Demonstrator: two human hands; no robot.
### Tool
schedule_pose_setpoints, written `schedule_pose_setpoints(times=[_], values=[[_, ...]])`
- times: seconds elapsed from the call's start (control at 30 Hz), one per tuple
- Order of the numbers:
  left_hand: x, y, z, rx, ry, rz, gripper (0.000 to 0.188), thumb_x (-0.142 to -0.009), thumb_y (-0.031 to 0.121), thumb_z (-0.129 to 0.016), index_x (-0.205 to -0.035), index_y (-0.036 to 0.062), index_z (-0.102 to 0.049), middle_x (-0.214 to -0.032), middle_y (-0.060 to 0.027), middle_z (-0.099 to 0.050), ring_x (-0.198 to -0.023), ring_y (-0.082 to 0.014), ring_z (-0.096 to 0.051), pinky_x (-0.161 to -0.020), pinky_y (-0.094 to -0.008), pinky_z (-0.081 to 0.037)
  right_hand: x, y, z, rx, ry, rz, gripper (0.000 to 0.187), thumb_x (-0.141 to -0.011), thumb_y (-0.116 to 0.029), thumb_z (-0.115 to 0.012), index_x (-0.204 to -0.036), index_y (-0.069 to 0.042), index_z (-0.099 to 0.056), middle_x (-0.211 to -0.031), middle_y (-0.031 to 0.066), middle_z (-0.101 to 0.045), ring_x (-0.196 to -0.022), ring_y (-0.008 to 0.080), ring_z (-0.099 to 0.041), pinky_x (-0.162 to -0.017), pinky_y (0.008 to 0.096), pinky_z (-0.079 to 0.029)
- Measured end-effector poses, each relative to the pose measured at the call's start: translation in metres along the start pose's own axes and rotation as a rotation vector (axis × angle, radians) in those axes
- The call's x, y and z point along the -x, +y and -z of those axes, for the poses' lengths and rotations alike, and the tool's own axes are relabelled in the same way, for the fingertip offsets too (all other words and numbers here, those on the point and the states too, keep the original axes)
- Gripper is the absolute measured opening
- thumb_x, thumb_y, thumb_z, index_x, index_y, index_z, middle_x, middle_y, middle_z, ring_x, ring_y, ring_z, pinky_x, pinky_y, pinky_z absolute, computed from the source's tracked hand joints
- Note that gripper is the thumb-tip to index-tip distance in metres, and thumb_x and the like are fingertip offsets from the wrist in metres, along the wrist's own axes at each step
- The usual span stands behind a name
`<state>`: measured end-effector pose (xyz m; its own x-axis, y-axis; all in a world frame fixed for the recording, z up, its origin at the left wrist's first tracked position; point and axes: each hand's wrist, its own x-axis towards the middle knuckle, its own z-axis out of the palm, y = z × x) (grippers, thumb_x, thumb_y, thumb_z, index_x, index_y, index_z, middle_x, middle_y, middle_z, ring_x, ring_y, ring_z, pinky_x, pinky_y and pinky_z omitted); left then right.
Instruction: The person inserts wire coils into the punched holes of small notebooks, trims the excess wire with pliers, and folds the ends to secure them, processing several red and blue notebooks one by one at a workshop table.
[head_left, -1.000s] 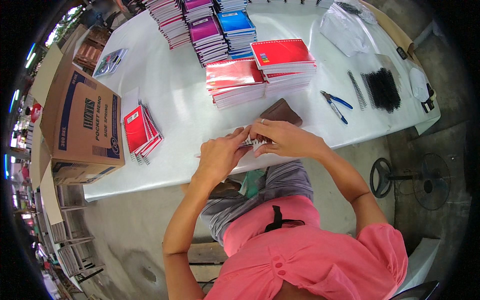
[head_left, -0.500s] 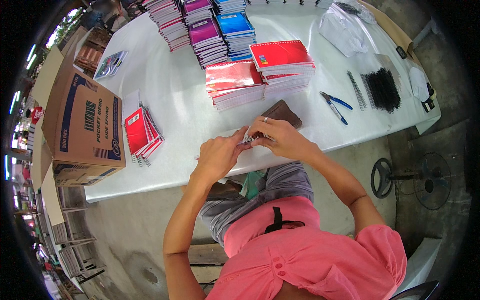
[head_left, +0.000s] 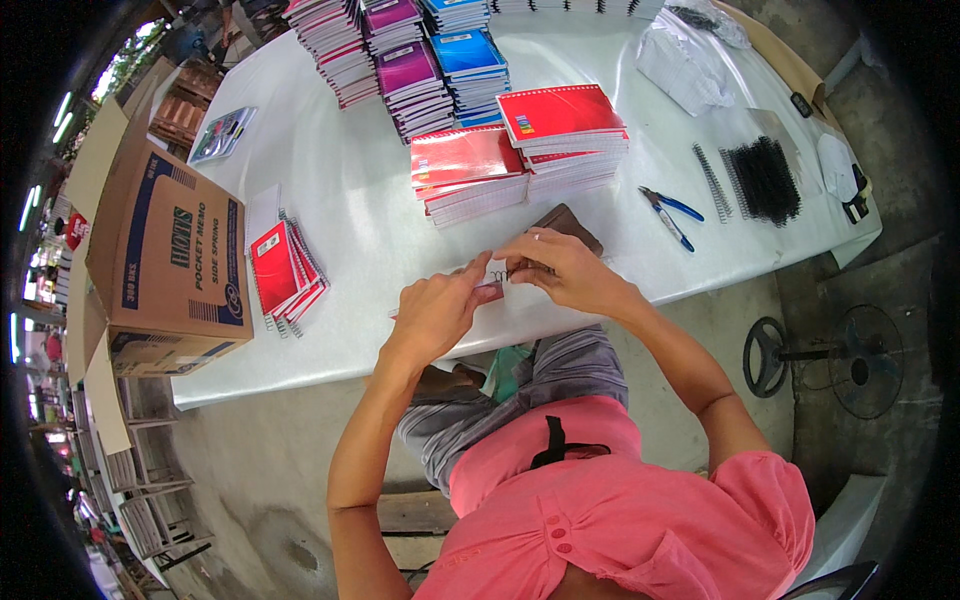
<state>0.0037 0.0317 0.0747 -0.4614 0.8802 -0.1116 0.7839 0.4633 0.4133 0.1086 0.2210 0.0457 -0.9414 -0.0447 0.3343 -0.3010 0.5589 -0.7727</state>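
Note:
My left hand (head_left: 440, 305) presses a thin notebook (head_left: 492, 292) near the table's front edge, its fingers closed over it; most of the notebook is hidden beneath the hand. Between my two hands, a dark spiral binding wire (head_left: 497, 276) shows at the notebook's edge. The fingertips of my right hand (head_left: 568, 270), which wears a ring, pinch the wire's right end. Just behind that hand lies a dark brown block (head_left: 577, 226), partly covered. Beyond it stand two stacks of red notebooks (head_left: 467, 157), the right one taller.
Pliers with blue handles (head_left: 668, 214) and a heap of black spiral wires (head_left: 762, 180) lie at the right. Bound red notebooks (head_left: 285, 265) rest at the left beside an open cardboard box (head_left: 175, 255). Purple and blue notebook stacks (head_left: 470, 55) stand at the back.
My right hand has shifted slightly right, away from my left fingertips, showing more of the spiral wire between them. The left hand stays nearly in place.

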Motion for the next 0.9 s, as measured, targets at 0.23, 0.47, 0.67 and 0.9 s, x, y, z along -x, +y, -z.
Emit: schedule_pose_setpoints(times=[0.23,0.47,0.67,0.9], values=[[0.0,-0.006,-0.009,-0.048,0.035,-0.003,0.052,-0.095,0.028,-0.056,-0.143,0.0118,-0.043,-0.109,-0.0152,-0.068,-0.09,-0.0367,-0.067,-0.07,-0.0491,-0.052,-0.001,-0.001,-0.005,-0.001,-0.036,-0.063,0.027,-0.082,0.006,-0.066,-0.106,-0.003,-0.06,-0.102,0.0105,-0.056,-0.089,0.0266,-0.059,-0.074,0.0363,-0.048],[-0.008,0.001,-0.018,-0.072,0.039,0.041,0.057,-0.094,0.029,-0.058,-0.146,0.0161,-0.038,-0.114,-0.0166,-0.067,-0.088,-0.0363,-0.068,-0.068,-0.0493,-0.054,-0.003,-0.001,-0.005,-0.083,-0.003,0.022,0.024,-0.083,0.005,-0.063,-0.105,-0.003,-0.058,-0.101,0.0121,-0.055,-0.091,0.0326,-0.058,-0.075,0.0414,-0.046],[-0.005,-0.006,-0.017,-0.097,0.067,-0.042,0.056,-0.094,0.028,-0.057,-0.145,0.0122,-0.039,-0.116,-0.0166,-0.066,-0.087,-0.0372,-0.068,-0.069,-0.0502,-0.054,0.001,0.005,-0.009,0.015,0.06,0.077,0.019,-0.082,0.003,-0.066,-0.099,-0.003,-0.062,-0.099,0.0117,-0.058,-0.091,0.0319,-0.058,-0.076,0.0407,-0.047],[-0.006,-0.006,-0.019,0.009,0.119,-0.049,0.058,-0.091,0.027,-0.062,-0.144,0.014,-0.042,-0.08,-0.0197,-0.068,-0.073,-0.0426,-0.064,-0.065,-0.0503,-0.049,0.003,0.01,-0.013,-0.017,0.077,0.105,0.023,-0.082,-0.001,-0.066,-0.104,-0.007,-0.064,-0.101,0.0103,-0.059,-0.088,0.0317,-0.06,-0.074,0.0398,-0.05]])
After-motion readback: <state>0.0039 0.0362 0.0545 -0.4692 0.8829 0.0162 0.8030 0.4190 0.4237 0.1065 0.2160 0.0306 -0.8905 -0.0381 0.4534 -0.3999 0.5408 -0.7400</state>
